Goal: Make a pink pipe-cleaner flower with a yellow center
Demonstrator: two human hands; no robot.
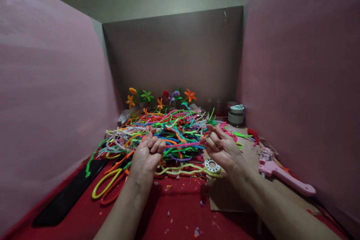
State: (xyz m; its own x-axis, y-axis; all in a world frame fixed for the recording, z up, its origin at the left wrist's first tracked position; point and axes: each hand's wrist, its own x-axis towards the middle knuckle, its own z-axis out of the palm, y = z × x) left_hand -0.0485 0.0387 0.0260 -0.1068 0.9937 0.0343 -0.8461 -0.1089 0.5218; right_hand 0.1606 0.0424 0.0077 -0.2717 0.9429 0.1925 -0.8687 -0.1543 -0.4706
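A pink pipe cleaner [182, 145] stretches nearly level between my two hands. My left hand [149, 150] is closed with curled fingers on one end of it. At the other end, the fingers of my right hand [221, 147] are also curled closed around it. Just behind and below the strand lies a big tangled heap of many-coloured pipe cleaners [171, 127]. Near my right wrist, a white ring with holes [212, 165] sits at the edge of a sheet of cardboard [227, 197].
A pink glue gun [287, 178] lies at the right. Yellow [104, 185] and red looped handles and a long black object [67, 195] are at the left. Behind the heap stand pipe-cleaner flowers [189, 95] and a lidded jar [236, 116]. Scraps dot the red cloth [174, 217]; pink panels flank it.
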